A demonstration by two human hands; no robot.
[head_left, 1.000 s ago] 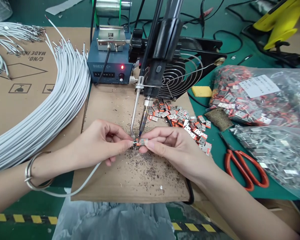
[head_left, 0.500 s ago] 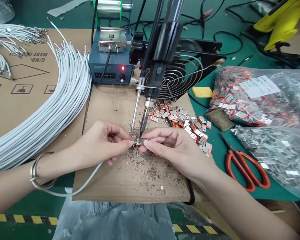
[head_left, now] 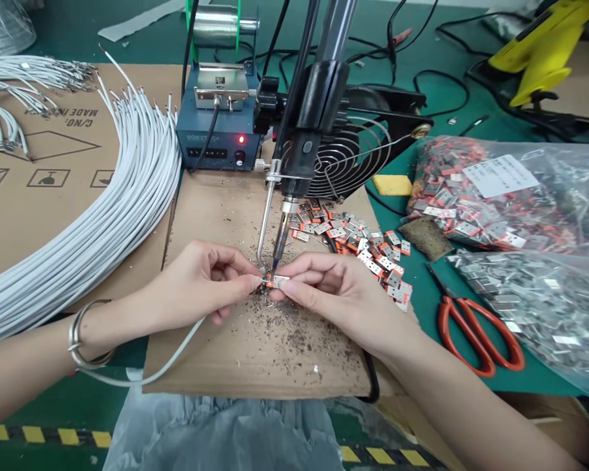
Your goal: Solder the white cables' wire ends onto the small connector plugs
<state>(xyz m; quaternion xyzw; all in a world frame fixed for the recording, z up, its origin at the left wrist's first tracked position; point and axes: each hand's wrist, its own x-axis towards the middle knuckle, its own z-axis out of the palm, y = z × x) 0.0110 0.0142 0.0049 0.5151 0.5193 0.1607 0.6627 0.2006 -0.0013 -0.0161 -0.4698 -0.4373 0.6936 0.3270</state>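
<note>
My left hand [head_left: 201, 284] pinches the stripped end of a white wire [head_left: 171, 356] that trails back under my wrist. My right hand [head_left: 334, 288] pinches a small orange and silver terminal [head_left: 275, 281]. Wire end and terminal meet between my fingertips, right under the tip of the fixed soldering iron [head_left: 281, 241] and its solder feed tube [head_left: 264, 226]. Both hands rest on a brown cardboard sheet [head_left: 255, 347] speckled with dark solder debris.
A bundle of white wires [head_left: 112, 203] curves along the left. A blue soldering station [head_left: 216, 131] and a fan [head_left: 353, 154] stand behind. Loose terminals [head_left: 368, 245], red-handled scissors [head_left: 476, 327], a yellow sponge [head_left: 393, 184] and plastic bags of parts [head_left: 510, 196] lie to the right.
Both hands hold the wire and terminal under the iron tip throughout. Only the view has shifted slightly.
</note>
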